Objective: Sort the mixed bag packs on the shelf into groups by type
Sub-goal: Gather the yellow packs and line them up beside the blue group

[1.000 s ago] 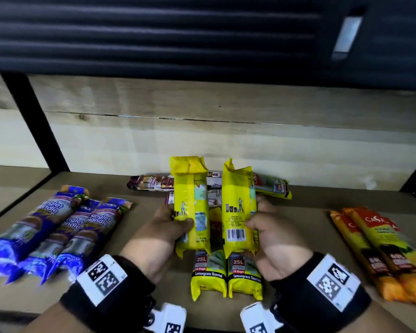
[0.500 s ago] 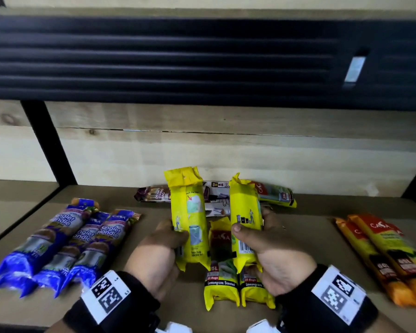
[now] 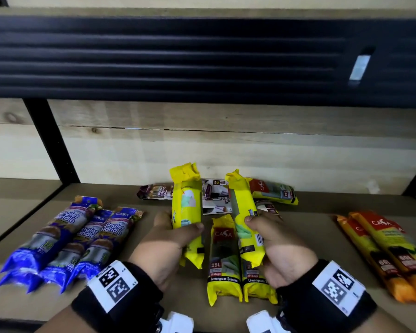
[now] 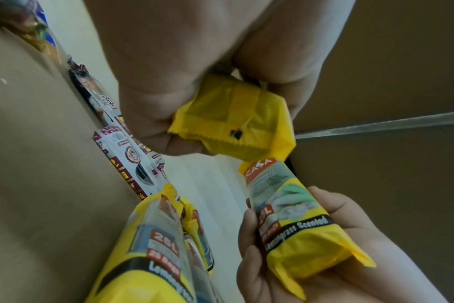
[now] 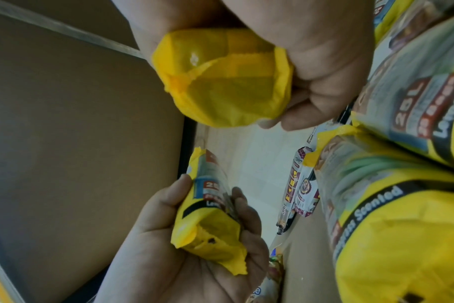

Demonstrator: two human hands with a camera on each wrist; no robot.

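Note:
Each hand grips one yellow lemongrass-scented bag pack, held upright above the shelf. In the head view my left hand [image 3: 175, 227] wraps the lower half of the left yellow pack [image 3: 186, 207], and my right hand [image 3: 259, 219] wraps the right yellow pack [image 3: 244, 212]. Two more yellow packs [image 3: 222, 263] lie side by side on the shelf just below and between the hands. The left wrist view shows the crimped bottom end of the left pack [image 4: 233, 123]. The right wrist view shows the end of the right pack [image 5: 226, 82].
Three blue singlet-handle packs [image 3: 82, 236] lie grouped at the left. Orange packs [image 3: 382, 248] lie grouped at the right. At the back, against the wooden wall, lie maroon-and-white drawstring packs [image 3: 159, 192] and another yellow pack [image 3: 274, 193]. A black shelf post [image 3: 51, 140] stands at the back left.
Both held packs have turned about their long axes, so the barcode on the right one now faces right. The hands have drifted slightly apart, and the camera has tilted up a little.

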